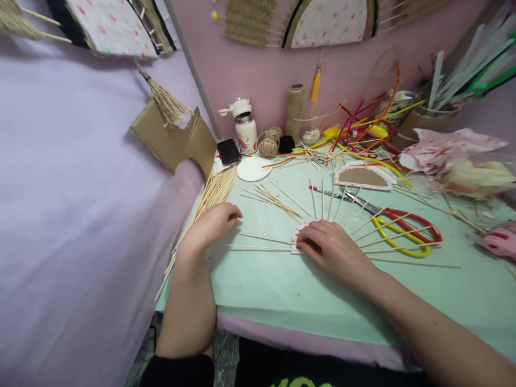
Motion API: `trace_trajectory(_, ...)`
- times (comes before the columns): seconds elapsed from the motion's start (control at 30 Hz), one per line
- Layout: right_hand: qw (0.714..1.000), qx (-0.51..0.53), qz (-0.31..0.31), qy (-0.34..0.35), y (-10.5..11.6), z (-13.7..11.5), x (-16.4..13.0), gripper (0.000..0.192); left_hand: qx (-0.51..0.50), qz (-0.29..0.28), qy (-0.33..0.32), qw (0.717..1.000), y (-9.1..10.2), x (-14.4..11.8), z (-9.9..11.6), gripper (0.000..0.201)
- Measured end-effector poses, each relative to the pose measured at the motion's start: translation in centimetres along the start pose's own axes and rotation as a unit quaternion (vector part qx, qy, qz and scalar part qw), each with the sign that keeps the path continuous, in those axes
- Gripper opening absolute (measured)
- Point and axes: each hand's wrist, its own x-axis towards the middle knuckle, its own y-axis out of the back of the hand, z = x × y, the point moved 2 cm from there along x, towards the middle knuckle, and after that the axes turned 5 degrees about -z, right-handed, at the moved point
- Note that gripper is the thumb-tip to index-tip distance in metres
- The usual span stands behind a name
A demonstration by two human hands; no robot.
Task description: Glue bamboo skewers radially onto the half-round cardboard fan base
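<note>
On the light green tabletop, my right hand (pixel 330 244) grips a small half-round piece (pixel 295 242) edged in white, pink-spotted fabric. Thin wooden sticks (pixel 403 232) fan out from around it, to the left, to the back and to the right; where they join it is mostly hidden under my fingers. My left hand (pixel 209 226) is raised by the long bundle of sticks (pixel 215 191) at the table's left edge. Its fingers are loosely bent, with a gap by the thumb and nothing visible between them. One fanned stick ends close to it.
Scissors with red and yellow handles (pixel 403 234) lie under the right-hand sticks. Short loose sticks (pixel 278 201) lie left of the fan. Behind are a white disc (pixel 253 169), a bottle (pixel 245 131), twine (pixel 270 142), a half-round cardboard piece (pixel 363 177) and crumpled fabric (pixel 447 150).
</note>
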Motion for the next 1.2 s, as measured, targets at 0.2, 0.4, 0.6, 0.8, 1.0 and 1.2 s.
trace_trajectory(0.2,0.996,0.023,0.086,-0.028,0.8,1.2,-0.2,0.022,0.04,0.058,-0.064,0.995,1.8,2.2,1.4,0.024)
trace_trajectory(0.4,0.993,0.017,0.101,-0.059,0.8,2.3,-0.4,0.022,0.099,0.04,-0.131,0.986,2.2,7.4,1.9,0.026)
trace_trajectory(0.6,0.993,0.016,0.098,-0.071,0.5,2.7,-0.5,0.021,0.101,0.055,-0.156,0.981,-0.4,10.6,-0.3,0.027)
trace_trajectory(0.8,0.993,0.026,0.09,-0.066,0.5,2.6,-0.4,0.023,0.068,0.071,-0.165,0.981,-0.9,11.1,-1.0,0.023)
trace_trajectory(1.0,0.993,0.026,0.089,-0.074,0.5,2.7,-0.6,0.022,0.063,0.084,-0.183,0.977,-0.6,10.6,-1.2,0.019)
trace_trajectory(1.2,0.991,0.038,0.099,-0.082,1.0,2.6,-0.7,0.021,0.058,0.089,-0.182,0.977,1.4,8.0,-0.6,0.02)
